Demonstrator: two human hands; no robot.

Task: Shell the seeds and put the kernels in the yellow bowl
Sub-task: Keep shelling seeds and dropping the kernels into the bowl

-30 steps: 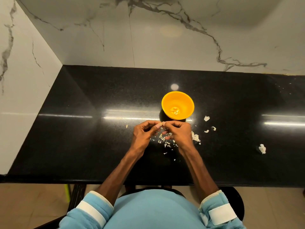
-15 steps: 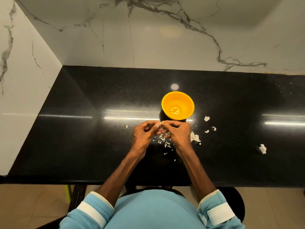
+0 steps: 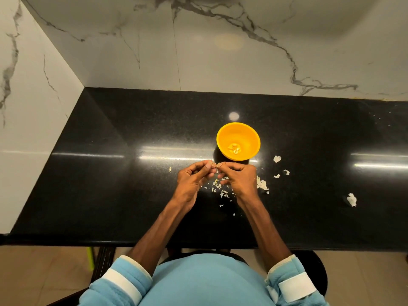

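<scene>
The yellow bowl (image 3: 220, 140) stands on the black counter with a few pale kernels (image 3: 235, 148) at its bottom. Just in front of it, my left hand (image 3: 193, 180) and my right hand (image 3: 239, 178) meet fingertip to fingertip and both pinch one small pale seed (image 3: 216, 165) between them. Broken shell bits (image 3: 219, 187) lie on the counter under and between my hands.
More shell pieces (image 3: 262, 184) lie right of my right hand, with scattered flakes (image 3: 277, 159) beyond and a white scrap (image 3: 351, 199) far right. One loose seed (image 3: 170, 169) lies left of my left hand. Marble walls (image 3: 198, 51) close the back and left.
Both hands stay in the same spot in front of the bowl; only the fingertips have shifted slightly on the seed.
</scene>
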